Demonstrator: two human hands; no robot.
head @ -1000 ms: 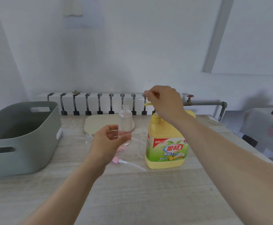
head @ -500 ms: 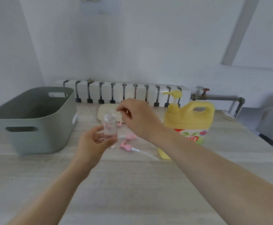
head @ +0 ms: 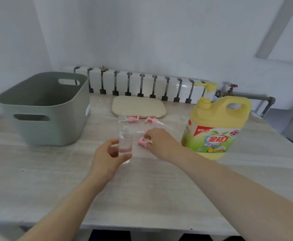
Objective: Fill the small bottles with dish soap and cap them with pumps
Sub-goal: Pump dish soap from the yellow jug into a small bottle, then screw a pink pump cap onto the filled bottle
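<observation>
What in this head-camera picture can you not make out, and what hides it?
All in the head view:
1. Fill level of the small bottle: clear plastic, blurred, with the left hand round its base.
2. Floor of the grey tub: behind its near wall.
3. Part of the pink pump: under the right hand.
4. Small print on the soap jug: blurred.

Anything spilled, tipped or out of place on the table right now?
Nothing stands out. No spill shows on the table; the small bottle is upright in the left hand, the right hand pinches a pink pump, and spare pumps lie loose behind.
</observation>
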